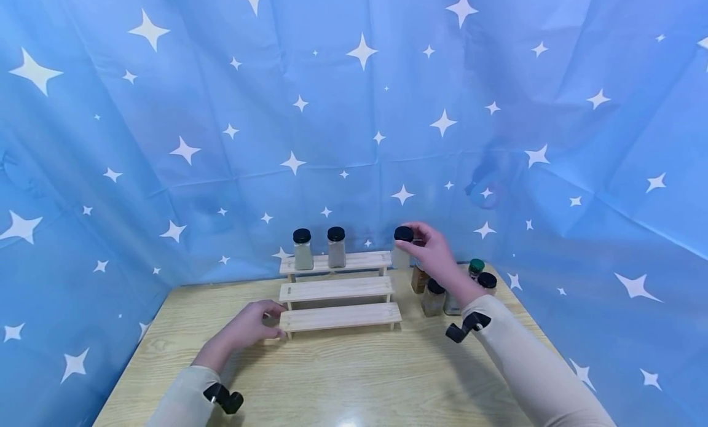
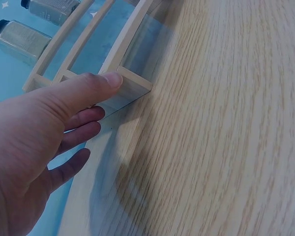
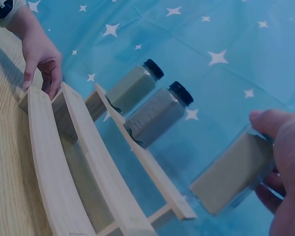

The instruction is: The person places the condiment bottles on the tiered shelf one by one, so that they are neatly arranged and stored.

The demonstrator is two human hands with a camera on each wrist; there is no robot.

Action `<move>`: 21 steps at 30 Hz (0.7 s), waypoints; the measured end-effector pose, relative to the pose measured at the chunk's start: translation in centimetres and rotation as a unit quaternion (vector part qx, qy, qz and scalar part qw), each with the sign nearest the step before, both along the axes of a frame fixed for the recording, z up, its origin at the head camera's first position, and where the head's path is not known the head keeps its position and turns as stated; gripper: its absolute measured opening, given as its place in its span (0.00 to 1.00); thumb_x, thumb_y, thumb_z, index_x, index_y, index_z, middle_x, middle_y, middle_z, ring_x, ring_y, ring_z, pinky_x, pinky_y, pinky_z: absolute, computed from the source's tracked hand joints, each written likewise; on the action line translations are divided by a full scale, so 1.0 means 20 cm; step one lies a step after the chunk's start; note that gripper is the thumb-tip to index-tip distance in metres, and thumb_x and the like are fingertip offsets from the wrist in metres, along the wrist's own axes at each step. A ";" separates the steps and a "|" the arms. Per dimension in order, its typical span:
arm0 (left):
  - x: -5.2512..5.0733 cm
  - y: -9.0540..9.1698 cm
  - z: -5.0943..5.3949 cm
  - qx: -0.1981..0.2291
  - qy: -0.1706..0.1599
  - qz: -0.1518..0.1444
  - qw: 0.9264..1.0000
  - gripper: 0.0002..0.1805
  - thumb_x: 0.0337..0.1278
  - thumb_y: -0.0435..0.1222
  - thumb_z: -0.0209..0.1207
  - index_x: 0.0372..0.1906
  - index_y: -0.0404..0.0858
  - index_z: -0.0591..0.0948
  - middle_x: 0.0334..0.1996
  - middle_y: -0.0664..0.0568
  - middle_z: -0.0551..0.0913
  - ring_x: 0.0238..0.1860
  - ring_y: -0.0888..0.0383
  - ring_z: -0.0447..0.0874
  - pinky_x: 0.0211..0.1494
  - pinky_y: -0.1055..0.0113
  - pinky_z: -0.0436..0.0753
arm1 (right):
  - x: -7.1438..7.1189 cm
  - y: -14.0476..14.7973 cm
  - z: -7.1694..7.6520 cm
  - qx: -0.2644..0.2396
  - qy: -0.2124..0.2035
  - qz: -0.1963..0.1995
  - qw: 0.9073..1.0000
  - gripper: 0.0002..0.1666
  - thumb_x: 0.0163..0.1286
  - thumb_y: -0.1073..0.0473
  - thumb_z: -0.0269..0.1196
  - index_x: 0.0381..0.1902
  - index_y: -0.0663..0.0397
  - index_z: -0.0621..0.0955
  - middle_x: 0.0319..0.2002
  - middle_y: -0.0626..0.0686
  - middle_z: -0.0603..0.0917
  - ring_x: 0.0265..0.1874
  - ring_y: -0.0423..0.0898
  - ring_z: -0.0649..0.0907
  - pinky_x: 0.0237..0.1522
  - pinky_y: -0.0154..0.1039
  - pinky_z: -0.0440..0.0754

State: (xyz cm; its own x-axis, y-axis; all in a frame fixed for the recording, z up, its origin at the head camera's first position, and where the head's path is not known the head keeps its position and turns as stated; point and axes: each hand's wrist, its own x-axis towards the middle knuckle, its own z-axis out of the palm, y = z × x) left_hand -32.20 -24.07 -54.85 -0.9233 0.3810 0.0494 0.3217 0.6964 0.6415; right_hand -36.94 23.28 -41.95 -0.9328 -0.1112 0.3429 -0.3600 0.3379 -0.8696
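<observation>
A three-step wooden rack [image 1: 334,287] stands on the table. At its left end, my left hand [image 1: 255,324] grips the lowest step, thumb in front and fingers behind; the left wrist view shows the thumb against the rack's end piece [image 2: 132,81]. My right hand [image 1: 434,255] pinches a black-capped glass spice jar [image 1: 401,257] near its top, by the top step's right end. In the right wrist view this jar [image 3: 233,172] is tilted in the picture, pale powder inside, apart from the rack. Two similar jars, one greenish [image 1: 303,250] and one greyish [image 1: 336,247], stand on the top step.
Several more jars stand on the table right of the rack, partly behind my right forearm: a brown one [image 1: 419,281], a black-capped one [image 1: 433,299] and a green-capped one [image 1: 475,267] among them. A blue star-patterned curtain [image 1: 332,107] hangs behind the table [image 1: 343,372] and at its sides.
</observation>
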 end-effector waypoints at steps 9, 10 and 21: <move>0.00 0.01 0.00 -0.001 0.004 -0.009 1.000 0.32 0.56 0.45 0.84 0.63 0.36 0.87 0.56 0.49 0.89 0.58 0.45 0.87 0.67 0.41 0.85 | -0.09 -0.13 0.02 0.006 -0.030 0.020 0.999 0.27 0.76 0.50 0.76 0.68 0.50 0.84 0.56 0.58 0.85 0.56 0.57 0.85 0.58 0.63 0.87; 0.00 0.01 0.00 -0.002 0.006 -0.012 1.000 0.32 0.57 0.45 0.84 0.63 0.36 0.87 0.56 0.48 0.89 0.58 0.45 0.87 0.67 0.41 0.85 | -0.10 -0.14 0.01 0.006 -0.031 0.020 0.999 0.27 0.76 0.50 0.76 0.67 0.50 0.84 0.56 0.58 0.85 0.55 0.56 0.84 0.58 0.62 0.87; 0.01 0.00 0.00 0.007 0.011 -0.023 1.000 0.32 0.57 0.43 0.84 0.63 0.34 0.87 0.56 0.47 0.89 0.58 0.43 0.87 0.67 0.39 0.84 | -0.21 -0.20 -0.04 0.020 -0.028 0.026 0.999 0.26 0.76 0.52 0.77 0.65 0.54 0.84 0.55 0.58 0.86 0.56 0.56 0.85 0.58 0.53 0.87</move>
State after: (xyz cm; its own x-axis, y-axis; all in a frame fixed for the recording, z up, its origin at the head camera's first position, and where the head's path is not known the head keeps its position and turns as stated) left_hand -32.09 -24.13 -54.76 -0.9037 0.4213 0.0763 0.3673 0.6714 0.6437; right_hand -41.19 19.29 -42.72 -0.9426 -0.1737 0.2853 -0.3302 0.3552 -0.8745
